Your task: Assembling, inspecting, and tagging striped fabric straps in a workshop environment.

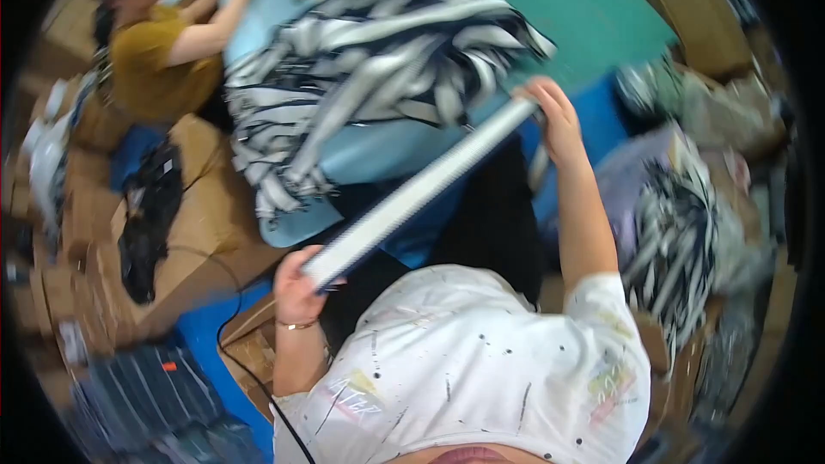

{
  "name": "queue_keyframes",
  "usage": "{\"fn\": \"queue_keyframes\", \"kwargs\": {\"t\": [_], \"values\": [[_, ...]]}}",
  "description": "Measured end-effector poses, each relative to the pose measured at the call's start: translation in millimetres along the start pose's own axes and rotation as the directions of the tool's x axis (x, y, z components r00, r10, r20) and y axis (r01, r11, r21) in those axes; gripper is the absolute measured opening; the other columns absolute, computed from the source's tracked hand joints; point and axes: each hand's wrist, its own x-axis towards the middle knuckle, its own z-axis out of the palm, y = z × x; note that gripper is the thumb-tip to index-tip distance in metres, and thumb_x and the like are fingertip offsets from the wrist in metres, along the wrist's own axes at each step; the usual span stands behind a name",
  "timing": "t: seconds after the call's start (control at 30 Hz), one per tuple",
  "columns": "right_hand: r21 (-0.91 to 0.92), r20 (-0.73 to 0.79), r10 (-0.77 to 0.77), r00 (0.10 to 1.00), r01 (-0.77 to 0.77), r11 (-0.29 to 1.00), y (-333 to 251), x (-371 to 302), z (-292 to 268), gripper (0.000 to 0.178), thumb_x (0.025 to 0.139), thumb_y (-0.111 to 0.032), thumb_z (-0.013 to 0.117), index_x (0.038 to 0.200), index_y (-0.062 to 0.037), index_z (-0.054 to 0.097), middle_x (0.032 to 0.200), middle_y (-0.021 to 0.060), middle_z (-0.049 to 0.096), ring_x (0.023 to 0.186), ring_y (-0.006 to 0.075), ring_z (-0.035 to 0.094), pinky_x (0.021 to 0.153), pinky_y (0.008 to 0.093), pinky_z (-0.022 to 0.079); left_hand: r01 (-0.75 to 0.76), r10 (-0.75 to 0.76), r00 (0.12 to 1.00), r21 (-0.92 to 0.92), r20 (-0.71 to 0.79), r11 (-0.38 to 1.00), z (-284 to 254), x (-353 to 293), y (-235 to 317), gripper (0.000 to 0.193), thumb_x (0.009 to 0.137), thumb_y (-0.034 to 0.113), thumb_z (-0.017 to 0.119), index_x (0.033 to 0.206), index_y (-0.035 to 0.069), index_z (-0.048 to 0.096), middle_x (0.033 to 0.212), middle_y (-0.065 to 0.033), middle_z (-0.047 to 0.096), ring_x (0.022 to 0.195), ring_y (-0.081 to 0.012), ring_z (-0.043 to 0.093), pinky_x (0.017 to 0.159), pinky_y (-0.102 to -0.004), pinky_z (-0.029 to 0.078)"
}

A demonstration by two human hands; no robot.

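A long white strap with dark navy edges [421, 192] stretches at a slant across my lap, pulled straight. My left hand [298, 288] grips its lower left end, fingers closed over it. At the upper right end my right hand [557, 116] pinches the strap, arm reaching forward. Just beyond it, a big tangled heap of similar white and navy straps [378, 60] covers much of a light blue tabletop [378, 153]. The strap is slightly blurred.
A person in a mustard top [163, 56] works at far left. Dark cables and a black bundle [153, 215] lie on a cardboard box [210, 206]. More straps [675, 241] hang at right. A green surface [567, 13] lies beyond; folded dark striped cloth [155, 391] sits lower left.
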Motion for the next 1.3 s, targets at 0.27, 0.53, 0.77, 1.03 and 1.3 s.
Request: {"fn": "queue_keyframes", "kwargs": {"t": [0.27, 0.53, 0.77, 1.03, 1.3], "values": [[-0.168, 0.130, -0.264, 0.956, 0.284, 0.944, -94, 22, -41, 0.025, 0.093, -0.027, 0.044, 0.100, -0.0086, 0.059, 0.097, 0.0037, 0.062, 0.083, 0.0076, 0.052, 0.065, 0.0200, 0.039, -0.123, 0.117, 0.963, 0.012, 0.243, 0.992, 19, 60, -11, 0.042, 0.089, 0.029, 0.055, 0.117, -0.002, 0.048, 0.121, -0.0202, 0.052, 0.104, -0.0342, 0.057, 0.080, -0.0464, 0.049], [0.022, -0.077, -0.355, 0.932, 0.357, 0.934, -164, -3, -88, 0.022, 0.089, -0.025, 0.050, 0.099, -0.0055, 0.053, 0.095, 0.0129, 0.062, 0.083, 0.0171, 0.059, 0.073, 0.0282, 0.049, -0.048, -0.046, 0.929, 0.241, 0.366, 0.969, 112, 74, -27, 0.032, 0.086, 0.021, 0.060, 0.106, -0.003, 0.054, 0.101, -0.0194, 0.055, 0.073, -0.0253, 0.058, 0.063, -0.0359, 0.050], [-0.129, 0.097, -0.355, 0.930, 0.366, 0.922, -155, -13, -115, 0.027, 0.092, -0.027, 0.044, 0.111, -0.0085, 0.051, 0.103, 0.0080, 0.060, 0.088, 0.0101, 0.054, 0.070, 0.0215, 0.042, -0.025, -0.084, 0.943, 0.319, 0.323, 0.947, 96, 77, -35, 0.029, 0.085, 0.022, 0.058, 0.100, -0.002, 0.056, 0.094, -0.0179, 0.059, 0.069, -0.0237, 0.058, 0.058, -0.0318, 0.048], [-0.133, 0.100, -0.208, 0.973, 0.220, 0.966, -86, -19, -66, 0.024, 0.092, -0.019, 0.044, 0.112, -0.0064, 0.050, 0.104, 0.0043, 0.062, 0.077, 0.0037, 0.047, 0.064, 0.0171, 0.037, 0.122, -0.122, 0.992, 0.251, -0.016, 0.960, 48, 36, -32, 0.022, 0.084, 0.018, 0.052, 0.092, -0.002, 0.055, 0.091, -0.0172, 0.057, 0.061, -0.0200, 0.053, 0.052, -0.0286, 0.045], [-0.249, 0.036, -0.158, 0.987, 0.162, 0.955, -22, -28, 2, 0.015, 0.091, -0.017, 0.043, 0.097, -0.0059, 0.051, 0.085, 0.0027, 0.059, 0.076, 0.0099, 0.051, 0.068, 0.0223, 0.041, -0.187, 0.161, 0.980, 0.254, 0.121, 0.949, 29, 5, -5, 0.019, 0.081, 0.019, 0.051, 0.070, 0.005, 0.047, 0.083, -0.0091, 0.036, 0.075, -0.0200, 0.046, 0.069, -0.0347, 0.044]]}}
